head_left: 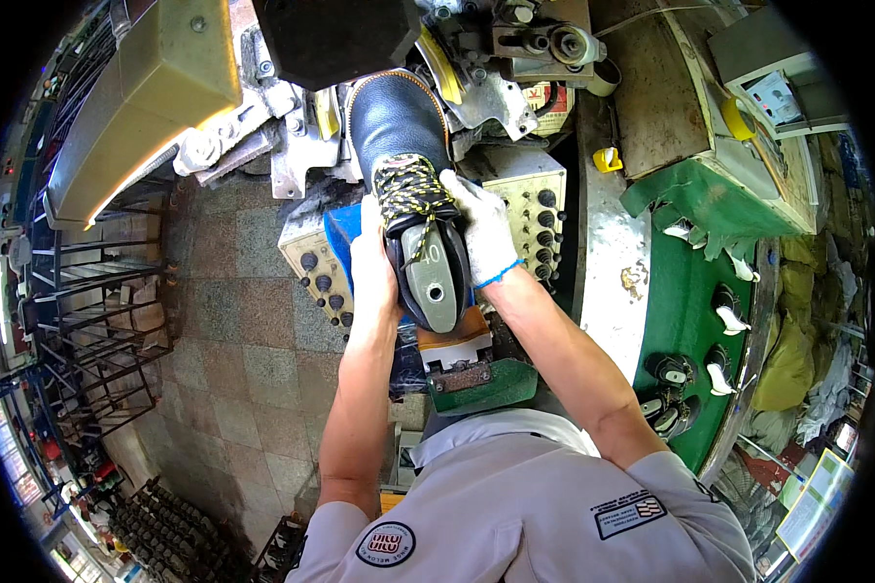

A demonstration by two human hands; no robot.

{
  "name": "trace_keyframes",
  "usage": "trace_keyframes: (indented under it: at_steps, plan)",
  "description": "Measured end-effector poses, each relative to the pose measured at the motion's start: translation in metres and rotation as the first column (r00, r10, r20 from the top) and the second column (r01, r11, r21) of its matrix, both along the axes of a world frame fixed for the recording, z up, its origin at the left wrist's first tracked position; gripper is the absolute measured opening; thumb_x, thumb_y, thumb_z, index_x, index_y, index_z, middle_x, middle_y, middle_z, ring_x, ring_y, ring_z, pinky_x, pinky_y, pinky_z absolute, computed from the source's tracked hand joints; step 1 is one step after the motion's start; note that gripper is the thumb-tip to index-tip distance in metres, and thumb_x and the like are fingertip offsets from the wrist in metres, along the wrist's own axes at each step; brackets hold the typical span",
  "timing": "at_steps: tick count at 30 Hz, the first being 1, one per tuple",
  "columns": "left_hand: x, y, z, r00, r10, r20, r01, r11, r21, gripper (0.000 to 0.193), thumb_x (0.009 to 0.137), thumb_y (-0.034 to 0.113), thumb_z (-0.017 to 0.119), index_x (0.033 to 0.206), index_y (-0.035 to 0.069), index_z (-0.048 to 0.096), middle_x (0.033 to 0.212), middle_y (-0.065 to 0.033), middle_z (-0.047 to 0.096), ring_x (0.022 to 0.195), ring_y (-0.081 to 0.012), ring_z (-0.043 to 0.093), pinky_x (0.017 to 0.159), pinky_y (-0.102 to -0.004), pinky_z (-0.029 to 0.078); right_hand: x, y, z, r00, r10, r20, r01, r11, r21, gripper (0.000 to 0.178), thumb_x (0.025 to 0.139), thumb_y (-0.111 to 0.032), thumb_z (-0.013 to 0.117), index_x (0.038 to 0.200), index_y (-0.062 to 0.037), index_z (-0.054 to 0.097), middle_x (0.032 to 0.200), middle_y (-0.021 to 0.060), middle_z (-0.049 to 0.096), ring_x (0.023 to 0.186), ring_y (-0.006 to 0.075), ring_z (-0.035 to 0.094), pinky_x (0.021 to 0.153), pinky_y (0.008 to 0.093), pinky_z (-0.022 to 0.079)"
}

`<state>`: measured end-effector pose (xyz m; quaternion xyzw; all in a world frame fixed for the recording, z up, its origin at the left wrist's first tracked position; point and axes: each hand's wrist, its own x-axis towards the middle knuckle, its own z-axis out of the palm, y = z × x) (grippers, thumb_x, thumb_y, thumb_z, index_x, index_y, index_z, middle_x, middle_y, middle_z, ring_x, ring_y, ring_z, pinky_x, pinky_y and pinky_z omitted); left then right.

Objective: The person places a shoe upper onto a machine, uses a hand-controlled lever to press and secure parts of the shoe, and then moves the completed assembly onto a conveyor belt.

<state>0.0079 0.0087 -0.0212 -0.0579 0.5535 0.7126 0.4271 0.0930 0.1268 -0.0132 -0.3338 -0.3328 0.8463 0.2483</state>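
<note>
A black leather shoe [399,121] sits on a grey shoe last [434,277], its toe pointing away from me into the machine. Black-and-yellow laces [413,192] cross its front. My left hand [371,255] grips the shoe's left side near the heel. On the other side my right hand [484,225], in a white glove with a blue cuff edge, is closed around the shoe by the laces. The toe lies under a dark block [338,39] of the machine, between metal plates [306,146]. Fingers on the shoe's far underside are hidden.
Control boxes with black knobs [540,219] flank the shoe. A yellowish machine cover [146,107] juts out at upper left. On the right, several shoes [729,309] lie on a green conveyor belt [685,282] beside a wooden cabinet [651,97]. Black racks [97,330] stand at left.
</note>
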Motion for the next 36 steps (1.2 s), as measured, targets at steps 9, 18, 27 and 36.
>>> trace_keyframes:
  at_steps: [9, 18, 27, 36]
  plan:
    - [0.003, 0.001, -0.020, 0.992, 0.058, -0.113, -0.048, 0.995, 0.090, 0.042, 0.110, 0.038, 0.044, 0.115, 0.003, 0.068, 0.104, -0.0022, 0.071, 0.089, -0.0089, 0.063, 0.082, -0.0275, 0.051, 0.000, -0.006, -0.023, 1.000, -0.022, -0.011, 0.023, 0.992, 0.125, 0.034, 0.098, -0.030, 0.068, 0.108, 0.0021, 0.072, 0.094, 0.0029, 0.071, 0.083, 0.0091, 0.063, 0.076, 0.0256, 0.050]
    - [-0.008, 0.001, -0.036, 0.899, 0.011, -0.438, 0.025, 0.997, 0.076, 0.038, 0.111, 0.030, 0.043, 0.105, 0.000, 0.066, 0.095, -0.0013, 0.071, 0.082, -0.0062, 0.061, 0.077, -0.0254, 0.051, -0.010, -0.007, -0.022, 0.996, -0.070, 0.053, 0.053, 0.961, 0.272, 0.034, 0.098, -0.030, 0.066, 0.104, 0.0027, 0.072, 0.093, 0.0037, 0.071, 0.081, 0.0096, 0.062, 0.073, 0.0269, 0.050]
    - [-0.002, -0.001, -0.027, 0.904, 0.031, -0.427, 0.011, 0.995, 0.096, 0.044, 0.112, 0.036, 0.042, 0.106, 0.000, 0.067, 0.097, -0.0022, 0.071, 0.083, -0.0071, 0.060, 0.078, -0.0261, 0.051, -0.003, -0.009, -0.009, 0.995, -0.068, 0.071, 0.044, 0.953, 0.298, 0.035, 0.099, -0.032, 0.065, 0.102, 0.0021, 0.073, 0.092, 0.0033, 0.071, 0.081, 0.0087, 0.061, 0.074, 0.0274, 0.050]
    - [0.010, -0.037, -0.029, 0.860, 0.065, -0.507, -0.180, 0.967, -0.181, 0.040, 0.108, 0.035, 0.050, 0.107, -0.001, 0.070, 0.098, -0.0064, 0.071, 0.080, -0.0097, 0.061, 0.076, -0.0248, 0.049, 0.045, -0.012, -0.039, 0.989, -0.149, -0.008, 0.145, 0.951, 0.273, 0.045, 0.100, -0.030, 0.067, 0.129, 0.0053, 0.064, 0.114, 0.0074, 0.070, 0.101, 0.0107, 0.061, 0.091, 0.0254, 0.049]
